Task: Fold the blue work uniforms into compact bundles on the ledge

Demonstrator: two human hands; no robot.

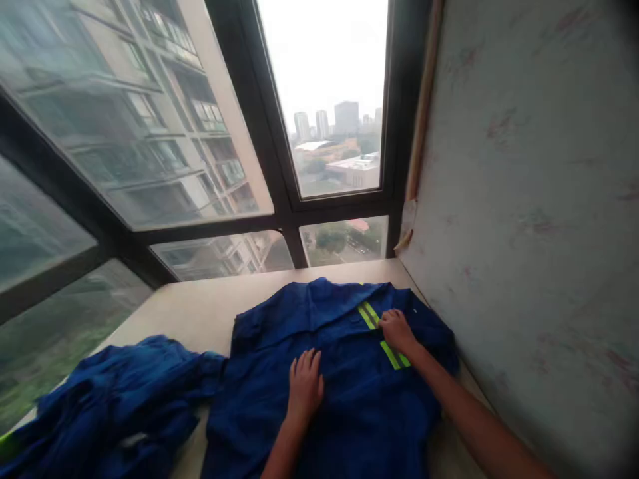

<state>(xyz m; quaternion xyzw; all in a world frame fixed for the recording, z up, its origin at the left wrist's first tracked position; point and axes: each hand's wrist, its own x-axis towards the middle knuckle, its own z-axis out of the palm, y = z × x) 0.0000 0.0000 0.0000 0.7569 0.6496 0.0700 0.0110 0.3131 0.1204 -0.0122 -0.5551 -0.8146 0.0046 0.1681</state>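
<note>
A blue garment (349,406) with yellow-green and grey reflective strips (391,354) is spread over a pale window ledge. My left hand (305,382) lies on the middle of the cloth, fingers extended and slightly apart, palm down. To its right, my right hand (397,329) rests at the reflective strips with its fingers curled together against the fabric; what is between the fingertips is too small to make out.
A crumpled second blue garment (124,399) lies on the left of the ledge (200,303). Dark-framed windows (287,219) stand behind and to the left. A patterned wall (539,219) borders the right side.
</note>
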